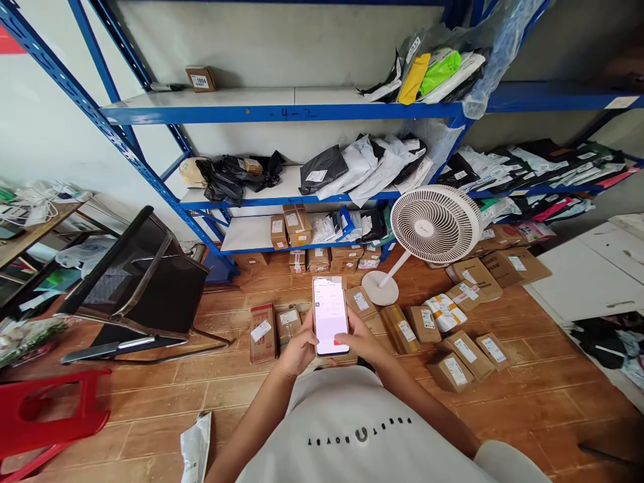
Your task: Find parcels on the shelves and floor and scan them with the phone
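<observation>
A smartphone [330,318] with a lit, mostly white screen is held upright in front of my body. My left hand [300,347] grips its left edge, the thumb near the lower corner. On the other side my right hand [363,335] holds the right edge, its thumb over a red patch low on the screen. The screen text is too small to read. Beyond the phone, cardboard parcels with white labels lie on the wooden floor, among them a reddish box [263,333] to the left and a brown box [399,329] to the right.
Blue metal shelving [282,114] stands ahead, stacked with bagged parcels [365,164]. A white fan [435,225] stands before it. To the left are a black chair [145,288] and a red stool [53,416]. A white cabinet [594,268] is at the right; a white bag [196,446] lies near my left arm.
</observation>
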`<state>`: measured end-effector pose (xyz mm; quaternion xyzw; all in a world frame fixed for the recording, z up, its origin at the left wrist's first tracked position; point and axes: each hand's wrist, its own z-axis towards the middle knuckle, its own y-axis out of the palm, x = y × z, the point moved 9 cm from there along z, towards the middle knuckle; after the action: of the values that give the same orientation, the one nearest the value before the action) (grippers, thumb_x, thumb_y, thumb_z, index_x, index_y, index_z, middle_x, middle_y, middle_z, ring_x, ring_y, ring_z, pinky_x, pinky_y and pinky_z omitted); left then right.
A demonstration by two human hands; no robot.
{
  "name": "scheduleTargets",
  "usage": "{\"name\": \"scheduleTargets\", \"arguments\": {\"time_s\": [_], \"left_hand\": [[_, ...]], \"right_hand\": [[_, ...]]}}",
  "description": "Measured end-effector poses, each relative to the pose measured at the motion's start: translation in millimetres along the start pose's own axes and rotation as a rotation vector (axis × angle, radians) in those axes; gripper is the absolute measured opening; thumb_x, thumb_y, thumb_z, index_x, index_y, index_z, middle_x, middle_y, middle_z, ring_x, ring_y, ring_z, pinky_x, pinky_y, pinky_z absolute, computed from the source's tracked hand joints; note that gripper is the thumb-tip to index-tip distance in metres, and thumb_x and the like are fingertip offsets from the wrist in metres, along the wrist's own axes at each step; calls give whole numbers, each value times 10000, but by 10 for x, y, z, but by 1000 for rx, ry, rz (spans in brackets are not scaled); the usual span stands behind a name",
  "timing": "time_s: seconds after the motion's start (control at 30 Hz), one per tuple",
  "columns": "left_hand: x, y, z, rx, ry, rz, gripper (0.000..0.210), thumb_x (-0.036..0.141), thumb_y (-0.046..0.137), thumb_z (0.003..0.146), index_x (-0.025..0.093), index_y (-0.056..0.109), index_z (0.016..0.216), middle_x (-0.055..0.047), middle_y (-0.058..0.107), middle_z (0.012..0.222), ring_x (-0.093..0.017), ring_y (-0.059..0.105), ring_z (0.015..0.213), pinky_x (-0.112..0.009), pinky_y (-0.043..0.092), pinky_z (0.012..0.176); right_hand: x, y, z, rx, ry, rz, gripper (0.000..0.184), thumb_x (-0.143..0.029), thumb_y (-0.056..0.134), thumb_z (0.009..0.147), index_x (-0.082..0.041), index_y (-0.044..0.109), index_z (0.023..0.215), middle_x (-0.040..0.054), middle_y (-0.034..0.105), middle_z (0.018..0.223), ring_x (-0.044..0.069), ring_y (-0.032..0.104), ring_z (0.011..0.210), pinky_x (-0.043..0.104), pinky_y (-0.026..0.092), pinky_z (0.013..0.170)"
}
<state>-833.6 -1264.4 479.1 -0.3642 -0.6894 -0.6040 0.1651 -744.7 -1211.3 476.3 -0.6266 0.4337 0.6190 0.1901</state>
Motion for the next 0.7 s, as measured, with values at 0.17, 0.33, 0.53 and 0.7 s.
{"name": "scheduleTargets", "arguments": {"time_s": [0.17,0.33,0.53,0.7], "left_hand": [[55,-13,22,13,1,8,1075,127,515,614,393,110,1573,-45,517,1454,-292,615,1104,-409,593,795],[76,-44,78,41,10,35,1040,138,521,624,366,166,1574,-41,517,1458,-306,584,1152,-392,580,818],[70,-58,194,134,-13,338,776,374,513,882,356,187,1585,-77,433,1534,-346,554,1185,-450,590,807],[309,421,452,-37,173,1009,585,420,465,982,354,332,1548,-49,377,1583,-331,342,1434,-532,283,1202]], "right_hand": [[52,-97,97,86,39,46,360,-281,684,734,-233,681,1090,25,756,1012,252,674,910,349,510,773],[186,-252,279,242,45,54,304,-497,596,841,-215,710,847,30,747,837,246,663,820,336,498,741],[181,-191,466,198,46,172,717,-850,442,772,-212,695,979,74,760,843,289,707,862,405,537,781],[-82,-344,544,69,-38,316,1030,-1014,255,628,-266,584,1254,138,737,1113,336,684,1041,499,512,890]]}}
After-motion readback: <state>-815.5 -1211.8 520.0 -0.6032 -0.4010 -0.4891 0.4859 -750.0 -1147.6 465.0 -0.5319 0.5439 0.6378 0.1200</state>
